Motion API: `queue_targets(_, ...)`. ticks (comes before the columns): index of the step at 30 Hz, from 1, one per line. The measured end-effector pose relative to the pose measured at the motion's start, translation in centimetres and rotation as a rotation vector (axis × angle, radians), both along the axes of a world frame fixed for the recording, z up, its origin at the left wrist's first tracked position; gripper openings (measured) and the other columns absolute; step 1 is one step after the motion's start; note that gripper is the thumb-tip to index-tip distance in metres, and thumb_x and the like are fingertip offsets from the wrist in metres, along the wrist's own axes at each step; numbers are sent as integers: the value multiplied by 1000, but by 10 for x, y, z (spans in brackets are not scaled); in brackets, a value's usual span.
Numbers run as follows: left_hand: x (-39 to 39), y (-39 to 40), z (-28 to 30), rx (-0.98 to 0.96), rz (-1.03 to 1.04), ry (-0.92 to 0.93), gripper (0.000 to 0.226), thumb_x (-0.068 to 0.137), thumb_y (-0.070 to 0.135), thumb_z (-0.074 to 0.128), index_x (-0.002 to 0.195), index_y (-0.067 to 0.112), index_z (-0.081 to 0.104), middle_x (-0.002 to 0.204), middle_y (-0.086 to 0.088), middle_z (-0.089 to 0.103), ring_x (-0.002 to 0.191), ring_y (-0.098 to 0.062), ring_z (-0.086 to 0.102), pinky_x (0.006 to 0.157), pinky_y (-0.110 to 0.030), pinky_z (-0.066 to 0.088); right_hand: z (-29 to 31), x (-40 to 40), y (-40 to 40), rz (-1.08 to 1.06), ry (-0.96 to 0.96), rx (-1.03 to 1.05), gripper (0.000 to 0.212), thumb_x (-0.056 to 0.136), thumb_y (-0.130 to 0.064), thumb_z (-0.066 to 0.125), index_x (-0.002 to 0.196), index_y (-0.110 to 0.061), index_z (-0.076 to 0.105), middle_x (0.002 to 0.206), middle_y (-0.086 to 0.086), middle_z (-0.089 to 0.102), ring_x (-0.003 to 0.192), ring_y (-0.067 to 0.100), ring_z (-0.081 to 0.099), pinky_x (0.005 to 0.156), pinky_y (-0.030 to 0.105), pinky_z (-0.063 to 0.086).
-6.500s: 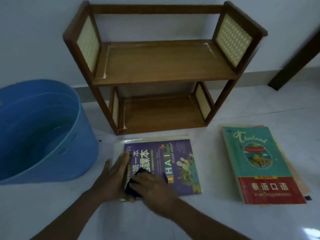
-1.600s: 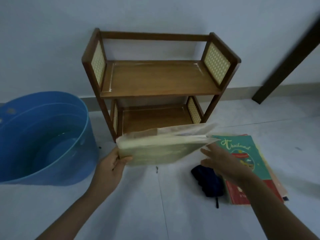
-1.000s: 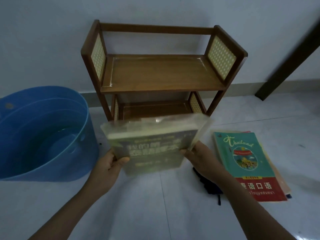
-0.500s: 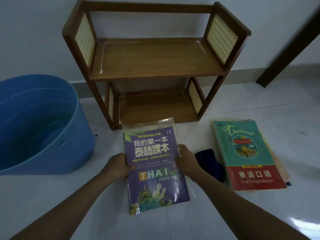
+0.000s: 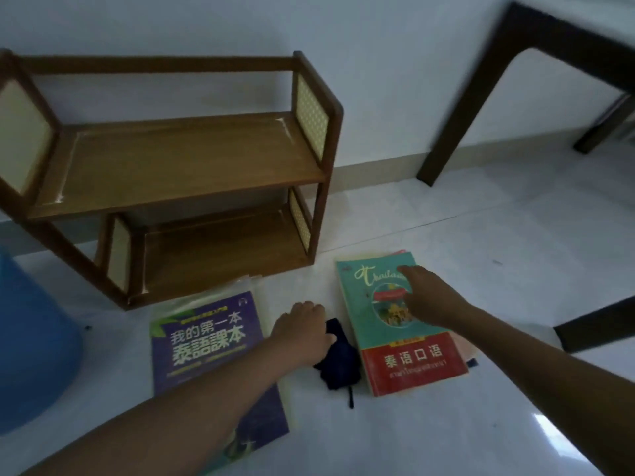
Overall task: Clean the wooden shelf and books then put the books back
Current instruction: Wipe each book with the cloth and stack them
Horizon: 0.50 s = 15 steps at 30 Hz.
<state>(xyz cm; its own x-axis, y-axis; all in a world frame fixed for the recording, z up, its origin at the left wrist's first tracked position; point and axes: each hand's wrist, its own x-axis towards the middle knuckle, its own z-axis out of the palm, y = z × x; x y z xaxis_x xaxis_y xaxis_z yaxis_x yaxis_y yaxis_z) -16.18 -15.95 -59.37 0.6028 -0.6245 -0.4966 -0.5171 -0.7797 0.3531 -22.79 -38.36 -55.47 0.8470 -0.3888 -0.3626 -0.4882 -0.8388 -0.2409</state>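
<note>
The empty two-tier wooden shelf (image 5: 178,163) stands on the floor against the wall. A purple Thai textbook (image 5: 209,341) lies flat in front of it, partly under my left forearm. Right of it sits a dark blue cloth (image 5: 338,360); my left hand (image 5: 302,333) rests on its left edge with fingers curled onto it. Further right a teal and red Thailand book (image 5: 388,334) tops a small stack. My right hand (image 5: 429,297) lies flat on its cover, fingers spread.
A blue plastic tub (image 5: 31,355) shows at the left edge. A dark table leg (image 5: 464,111) stands at the right by the wall, and another dark leg (image 5: 598,321) lies at the right edge. The floor is glossy white tile.
Both hands let go of the purple book, which now lies flat on the floor. The left hand moved right onto the cloth and the right hand onto the teal book. The view swung right.
</note>
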Motion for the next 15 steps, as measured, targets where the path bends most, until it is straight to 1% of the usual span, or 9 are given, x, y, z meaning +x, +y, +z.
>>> queue_targets(2,-11,-33,-17,-40,119,107,41,95,42,45,122,11,44,129,-12,45,120,-29,43,93,-39,43,-15,-13,-25,-159,-56,39,33,91,-18,58,121,-6,54,114,10,61,97,26,61,76,33,51)
queue_targets(4,-20,-61,-32,-64,263,193,42,94,43,45,122,11,45,129,-12,45,120,-29,42,91,-39,42,-40,-26,-44,-313,-69,65,22,89,-25,54,103,-8,56,101,8,63,81,23,61,66,32,50)
queue_targets(6,-24,-80,-42,-7,316,171,43,93,43,46,124,13,47,129,-12,46,121,-30,40,94,-41,39,-66,-36,-57,-397,-38,115,32,83,-40,49,95,-11,56,92,7,67,73,21,66,65,38,58)
queue_targets(8,-26,-90,-48,-10,350,77,35,91,36,50,120,16,53,129,-9,48,119,-30,39,96,-41,37,-85,-42,-61,-428,-19,178,34,85,-44,47,96,-13,55,87,4,68,70,19,68,68,41,61)
queue_targets(9,-27,-90,-49,-84,379,20,31,91,32,54,118,17,55,129,-5,48,118,-27,40,95,-38,38,-84,-43,-57,-443,-37,202,29,89,-41,49,99,-15,54,88,3,68,72,18,69,70,40,60)
queue_targets(11,-35,-89,-48,-360,422,-17,33,90,23,60,122,19,57,127,2,48,118,-20,42,93,-26,41,-82,-47,-54,-491,-95,249,19,91,-34,53,104,-19,52,91,0,69,77,19,70,75,43,60)
queue_targets(13,-48,-87,-38,-698,482,228,36,92,12,59,126,23,56,120,9,54,116,-14,55,85,-14,48,-78,-55,-53,-559,-146,348,19,91,-29,56,107,-19,52,92,1,70,79,22,71,77,46,59)
queue_targets(14,-54,-86,-31,-818,498,391,37,93,7,55,124,27,56,118,10,60,110,-13,62,82,-17,54,-74,-60,-54,-604,-177,397,22,90,-27,57,109,-19,51,94,2,69,81,24,71,77,47,59)
queue_targets(15,-58,-85,-26,-897,503,500,39,95,5,51,127,27,56,116,9,65,105,-13,67,82,-25,58,-68,-66,-54,-654,-224,459,25,90,-26,59,112,-18,48,97,4,67,83,26,69,75,47,58)
